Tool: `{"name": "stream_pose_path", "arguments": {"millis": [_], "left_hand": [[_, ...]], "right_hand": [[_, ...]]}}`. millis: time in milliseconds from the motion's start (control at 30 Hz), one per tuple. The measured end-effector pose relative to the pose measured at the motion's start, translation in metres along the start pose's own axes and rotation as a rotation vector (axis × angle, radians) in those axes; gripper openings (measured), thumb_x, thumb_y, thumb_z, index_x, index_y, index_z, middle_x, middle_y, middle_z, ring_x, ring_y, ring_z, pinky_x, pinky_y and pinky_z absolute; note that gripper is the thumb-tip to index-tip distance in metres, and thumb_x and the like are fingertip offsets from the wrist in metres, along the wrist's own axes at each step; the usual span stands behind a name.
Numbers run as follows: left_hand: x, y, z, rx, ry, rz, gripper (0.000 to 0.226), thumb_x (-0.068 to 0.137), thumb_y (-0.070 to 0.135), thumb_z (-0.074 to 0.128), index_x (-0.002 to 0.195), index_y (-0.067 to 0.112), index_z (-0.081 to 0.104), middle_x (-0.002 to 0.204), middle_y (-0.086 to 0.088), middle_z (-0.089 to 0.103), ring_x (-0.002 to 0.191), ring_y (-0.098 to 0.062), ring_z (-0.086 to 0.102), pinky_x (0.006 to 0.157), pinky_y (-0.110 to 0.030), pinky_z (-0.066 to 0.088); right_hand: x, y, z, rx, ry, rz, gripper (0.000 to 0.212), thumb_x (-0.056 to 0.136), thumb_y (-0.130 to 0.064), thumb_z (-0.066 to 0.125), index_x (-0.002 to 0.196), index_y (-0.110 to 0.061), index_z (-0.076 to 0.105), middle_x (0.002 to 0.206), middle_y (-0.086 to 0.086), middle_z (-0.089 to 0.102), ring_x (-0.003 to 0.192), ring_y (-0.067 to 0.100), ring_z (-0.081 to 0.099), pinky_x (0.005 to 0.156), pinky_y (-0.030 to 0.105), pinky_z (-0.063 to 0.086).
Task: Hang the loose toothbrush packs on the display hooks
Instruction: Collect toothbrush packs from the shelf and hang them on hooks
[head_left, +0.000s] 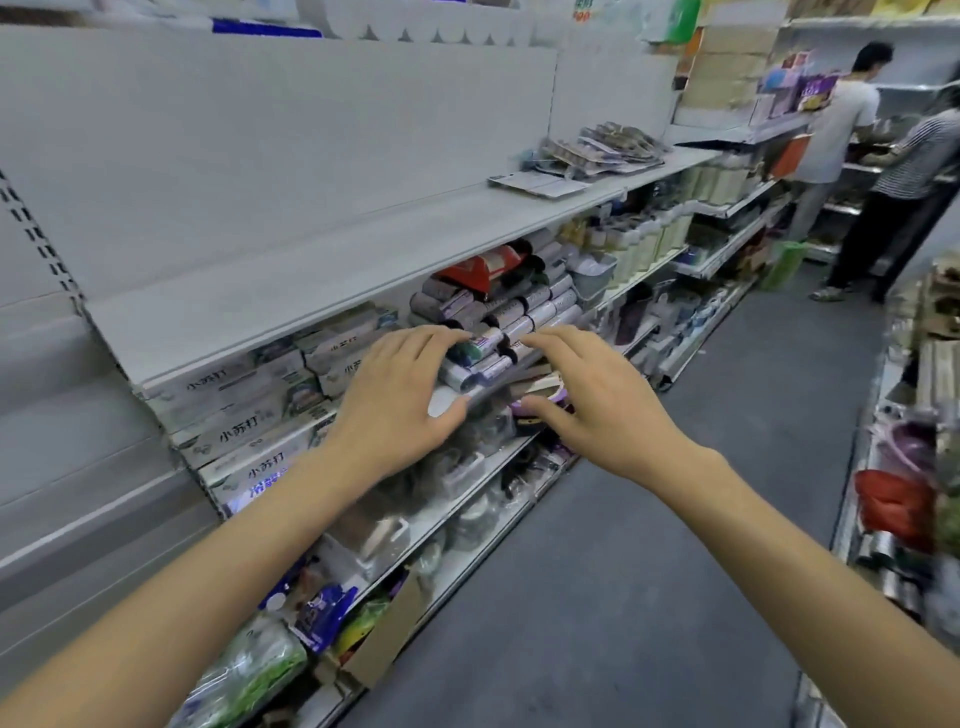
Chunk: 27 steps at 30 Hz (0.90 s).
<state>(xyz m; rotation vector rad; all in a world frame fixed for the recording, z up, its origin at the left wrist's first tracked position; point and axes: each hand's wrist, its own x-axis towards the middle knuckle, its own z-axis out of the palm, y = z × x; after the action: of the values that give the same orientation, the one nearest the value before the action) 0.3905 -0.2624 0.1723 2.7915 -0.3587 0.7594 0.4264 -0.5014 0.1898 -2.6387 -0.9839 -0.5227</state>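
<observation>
A loose heap of toothbrush packs (602, 143) lies on the bare upper shelf (363, 244), far right of its board. My left hand (400, 395) and my right hand (587, 395) are both stretched forward with relaxed, spread fingers, holding nothing. They hover in front of the shelf below, over a stack of rolled bags (498, 322). The heap sits well above and to the right of both hands. No display hooks show in this view.
White toothpaste boxes (244, 415) fill the shelf left of my hands. Lower shelves hold mixed packets and a cardboard box (389, 634). Grey aisle floor (649, 545) runs to the right. Two people (872, 171) stand at the far end. Another rack (904, 493) lines the right.
</observation>
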Motion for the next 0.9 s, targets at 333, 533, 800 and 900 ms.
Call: {"name": "stream_pose_path", "arguments": {"millis": [333, 533, 800, 900], "left_hand": [[0.124, 0.012, 0.100, -0.033, -0.015, 0.104, 0.056, 0.084, 0.040, 0.060, 0.137, 0.023, 0.050, 0.135, 0.003, 0.057, 0.126, -0.021, 0.051, 0.109, -0.039, 0.038], [0.218, 0.005, 0.172, -0.077, -0.011, 0.143, 0.055, 0.084, 0.041, 0.058, 0.135, 0.022, 0.051, 0.134, 0.003, 0.057, 0.125, -0.022, 0.051, 0.108, -0.043, 0.039], [0.330, -0.007, 0.236, -0.092, -0.038, 0.141, 0.055, 0.082, 0.040, 0.060, 0.134, 0.023, 0.054, 0.133, 0.004, 0.058, 0.125, -0.020, 0.052, 0.109, -0.037, 0.037], [0.360, -0.010, 0.250, -0.074, -0.048, 0.136, 0.055, 0.084, 0.040, 0.062, 0.136, 0.025, 0.051, 0.135, 0.005, 0.056, 0.127, -0.019, 0.050, 0.111, -0.038, 0.035]], "right_hand": [[0.031, 0.138, 0.017, -0.038, 0.000, 0.119, 0.058, 0.095, -0.040, 0.065, 0.144, -0.015, 0.047, 0.143, 0.002, 0.051, 0.132, 0.022, 0.046, 0.109, 0.035, 0.038], [0.085, 0.231, 0.039, -0.066, -0.020, 0.166, 0.058, 0.096, -0.042, 0.062, 0.145, -0.016, 0.045, 0.144, -0.001, 0.049, 0.132, 0.020, 0.045, 0.110, 0.033, 0.036], [0.161, 0.331, 0.045, -0.071, -0.048, 0.187, 0.060, 0.094, -0.040, 0.066, 0.145, -0.017, 0.045, 0.143, -0.001, 0.050, 0.131, 0.021, 0.047, 0.108, 0.033, 0.038], [0.184, 0.362, 0.050, -0.065, -0.046, 0.182, 0.060, 0.094, -0.040, 0.066, 0.145, -0.017, 0.045, 0.144, 0.000, 0.049, 0.132, 0.021, 0.046, 0.108, 0.035, 0.040]]}}
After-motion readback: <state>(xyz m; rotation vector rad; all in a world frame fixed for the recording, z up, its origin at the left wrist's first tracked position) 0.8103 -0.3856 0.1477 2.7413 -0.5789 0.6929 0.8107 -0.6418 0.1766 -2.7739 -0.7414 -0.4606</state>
